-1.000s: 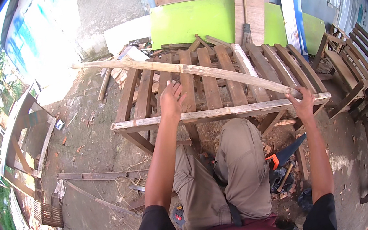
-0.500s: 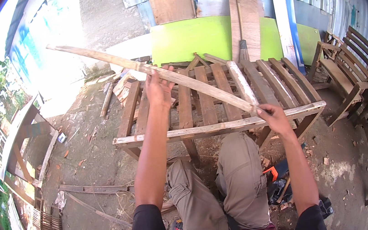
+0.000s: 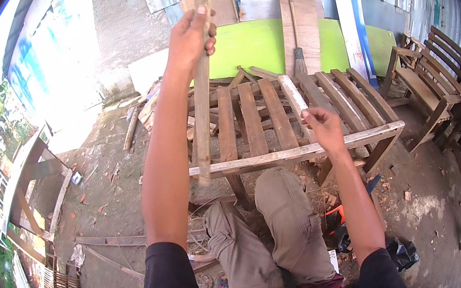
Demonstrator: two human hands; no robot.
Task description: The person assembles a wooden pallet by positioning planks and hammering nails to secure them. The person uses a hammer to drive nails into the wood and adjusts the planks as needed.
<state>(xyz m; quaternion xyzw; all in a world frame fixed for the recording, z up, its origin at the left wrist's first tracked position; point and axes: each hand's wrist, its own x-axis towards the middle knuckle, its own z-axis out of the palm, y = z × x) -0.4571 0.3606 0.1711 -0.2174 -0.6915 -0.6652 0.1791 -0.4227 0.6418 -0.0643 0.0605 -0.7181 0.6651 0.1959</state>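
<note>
Wooden strip (image 3: pixel 203 107) stands near-upright before the left part of the slatted bench (image 3: pixel 253 121) — the left hand (image 3: pixel 189 41) wraps it high up. The right hand (image 3: pixel 323 127), over the bench's front rail (image 3: pixel 300 151), has curled fingers; whether they pinch anything, I cannot tell. Handling the strip well calls for a firm grip, its lower end clear of that rail — and its top clear of the broom (image 3: pixel 299 62) beyond the bench.
</note>
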